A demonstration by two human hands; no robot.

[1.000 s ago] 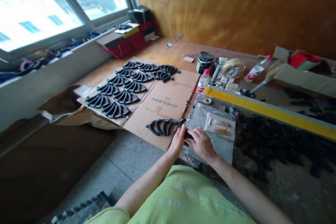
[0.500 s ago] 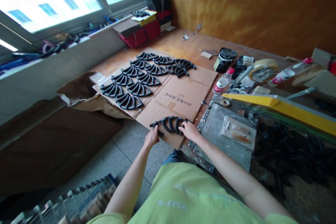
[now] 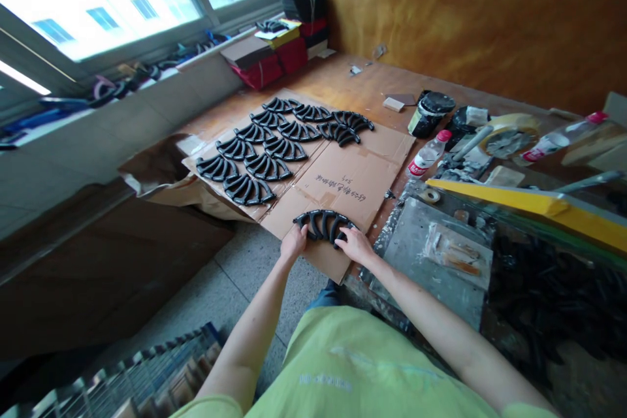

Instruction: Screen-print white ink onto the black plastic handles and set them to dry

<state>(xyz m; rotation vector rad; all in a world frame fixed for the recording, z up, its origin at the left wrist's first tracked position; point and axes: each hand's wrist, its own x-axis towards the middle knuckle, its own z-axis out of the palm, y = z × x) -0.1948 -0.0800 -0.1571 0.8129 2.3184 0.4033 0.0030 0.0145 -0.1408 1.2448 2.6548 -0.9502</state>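
A fan-shaped row of curved black handle-like pieces (image 3: 321, 225) lies near the front of a flattened cardboard sheet (image 3: 337, 173). At the row's left end, my left hand (image 3: 294, 241) is closed on the outermost curved piece, its fingers partly hidden. My right hand (image 3: 355, 245) grips the piece at the right end, thumb and fingers bent around it. Between my hands the pieces sit side by side, their upper ends touching in an arc. Farther back on the cardboard, several similar fans of black pieces (image 3: 249, 189) are laid out in rows.
To the right are a bottle with a red cap (image 3: 428, 155), a black-stained can (image 3: 431, 111), a tape roll (image 3: 507, 134) and a yellow bar (image 3: 529, 206). A grey plate (image 3: 411, 248) lies beside a heap of black pieces (image 3: 553, 287). A wire rack (image 3: 132, 372) stands lower left.
My left hand has brought the leftmost curved piece in against the row, closing the gap there. My right hand stays at the right end. The view has shifted slightly.
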